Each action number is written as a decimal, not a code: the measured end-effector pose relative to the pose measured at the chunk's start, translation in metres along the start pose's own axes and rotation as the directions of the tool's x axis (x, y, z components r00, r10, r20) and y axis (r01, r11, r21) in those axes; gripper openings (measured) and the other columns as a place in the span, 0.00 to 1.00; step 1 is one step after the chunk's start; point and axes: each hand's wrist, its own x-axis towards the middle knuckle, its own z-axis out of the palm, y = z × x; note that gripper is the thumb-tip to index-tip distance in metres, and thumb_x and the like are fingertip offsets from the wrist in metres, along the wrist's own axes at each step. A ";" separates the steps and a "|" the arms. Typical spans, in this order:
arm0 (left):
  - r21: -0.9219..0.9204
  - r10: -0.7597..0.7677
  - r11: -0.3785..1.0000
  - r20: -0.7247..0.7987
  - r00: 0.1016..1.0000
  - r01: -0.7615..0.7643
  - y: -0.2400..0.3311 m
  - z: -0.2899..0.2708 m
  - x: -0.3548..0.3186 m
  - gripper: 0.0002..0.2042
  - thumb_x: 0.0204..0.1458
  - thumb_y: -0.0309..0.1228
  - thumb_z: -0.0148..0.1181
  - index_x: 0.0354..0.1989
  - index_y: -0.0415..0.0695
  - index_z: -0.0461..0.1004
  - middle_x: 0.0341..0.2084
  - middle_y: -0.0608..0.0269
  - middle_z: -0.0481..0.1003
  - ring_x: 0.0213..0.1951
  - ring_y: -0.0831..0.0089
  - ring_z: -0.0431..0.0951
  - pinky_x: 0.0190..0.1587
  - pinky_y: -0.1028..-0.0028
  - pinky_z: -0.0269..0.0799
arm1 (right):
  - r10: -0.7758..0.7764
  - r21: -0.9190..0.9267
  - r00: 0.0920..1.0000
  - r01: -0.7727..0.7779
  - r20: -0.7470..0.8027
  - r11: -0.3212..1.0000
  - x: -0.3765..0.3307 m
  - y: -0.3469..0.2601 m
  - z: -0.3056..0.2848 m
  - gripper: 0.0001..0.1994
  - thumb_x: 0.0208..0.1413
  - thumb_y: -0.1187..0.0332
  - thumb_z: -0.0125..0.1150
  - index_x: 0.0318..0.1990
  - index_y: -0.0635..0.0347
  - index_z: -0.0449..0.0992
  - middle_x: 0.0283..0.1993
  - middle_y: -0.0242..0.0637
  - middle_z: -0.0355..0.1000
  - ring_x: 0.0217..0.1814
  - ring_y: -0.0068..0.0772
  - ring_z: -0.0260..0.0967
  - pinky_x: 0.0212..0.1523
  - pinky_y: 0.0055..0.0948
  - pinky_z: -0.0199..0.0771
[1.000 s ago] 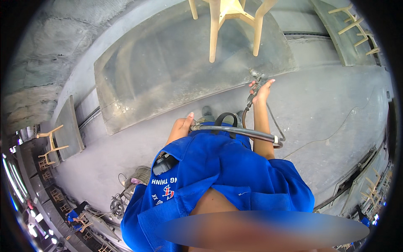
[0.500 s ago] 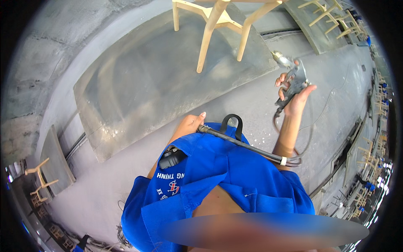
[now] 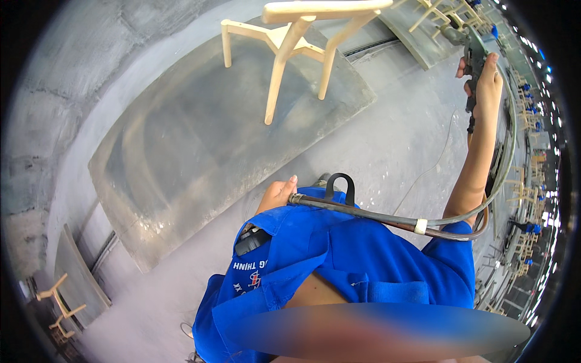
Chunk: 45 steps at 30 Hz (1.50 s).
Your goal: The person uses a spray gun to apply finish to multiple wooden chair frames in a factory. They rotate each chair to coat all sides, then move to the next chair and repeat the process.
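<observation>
- Far left, low down: a pale wooden chair frame (image 3: pixel 57 299) stands on a grey panel (image 3: pixel 78 275) beside the wall.
- Moving in: a big dull metal platform (image 3: pixel 181 163) lies on the grey floor (image 3: pixel 393 151), scuffed and streaked.
- On the platform's far end stands an unpainted wooden chair (image 3: pixel 290 42), its legs planted on the metal and its seat up near the top edge.
- Centre: the left hand (image 3: pixel 277 195) sits by the waist, fingers curled together at the end of a dark hose (image 3: pixel 363 215); the thumb points up, but whether the grip is tight cannot be told from here.
- A black loop handle (image 3: pixel 340 184) pokes up just behind that hose end.
- The hose runs right across the blue shirt (image 3: pixel 363 260), with a white band (image 3: pixel 420 226) wrapped around it near the right elbow.
- From there the hose curves up beside the raised right forearm.
- Upper right: the right hand (image 3: pixel 487 85) is lifted high, fingers clamped around the grip of a dark spray gun (image 3: pixel 469 45).
- The gun's nozzle end points up and left, well apart from the chair on the platform.
- Right edge: rows of more pale chair frames (image 3: pixel 523 181) line the workshop floor, small and bent by the lens.
</observation>
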 end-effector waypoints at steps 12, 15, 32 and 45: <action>0.273 0.539 0.830 -0.166 0.826 -0.487 0.063 -0.040 0.118 0.18 0.69 0.41 0.50 0.52 0.38 0.75 0.50 0.57 0.77 0.55 0.69 0.74 0.60 0.69 0.66 | 0.040 0.179 0.995 -0.057 0.095 0.982 -0.125 0.115 -0.019 0.36 0.68 0.35 0.35 0.59 0.59 0.72 0.36 0.33 0.77 0.35 0.20 0.75 0.19 0.18 0.69; 0.526 0.811 0.582 -0.326 0.485 -0.620 0.133 -0.077 0.176 0.29 0.69 0.41 0.49 0.71 0.34 0.56 0.71 0.50 0.58 0.71 0.61 0.60 0.72 0.64 0.52 | 0.196 0.276 0.953 -0.257 0.229 0.926 -0.199 0.154 0.012 0.35 0.67 0.33 0.35 0.58 0.56 0.70 0.37 0.34 0.76 0.36 0.24 0.77 0.18 0.20 0.69; 0.544 0.761 0.646 -0.519 0.390 -0.536 0.210 -0.099 0.192 0.18 0.67 0.33 0.52 0.56 0.31 0.74 0.53 0.52 0.76 0.54 0.66 0.75 0.60 0.67 0.68 | 0.385 0.393 0.662 -0.717 0.643 0.576 -0.215 0.230 -0.004 0.16 0.68 0.59 0.57 0.54 0.61 0.71 0.52 0.39 0.76 0.58 0.32 0.72 0.42 0.31 0.81; 0.779 0.997 0.047 0.005 0.082 -0.625 0.181 0.068 0.205 0.23 0.55 0.51 0.67 0.50 0.50 0.68 0.52 0.58 0.74 0.58 0.54 0.70 0.66 0.47 0.56 | 0.509 0.398 0.751 -0.657 0.421 0.640 -0.159 0.237 -0.012 0.20 0.69 0.50 0.53 0.32 0.57 0.71 0.25 0.27 0.69 0.29 0.19 0.68 0.32 0.24 0.67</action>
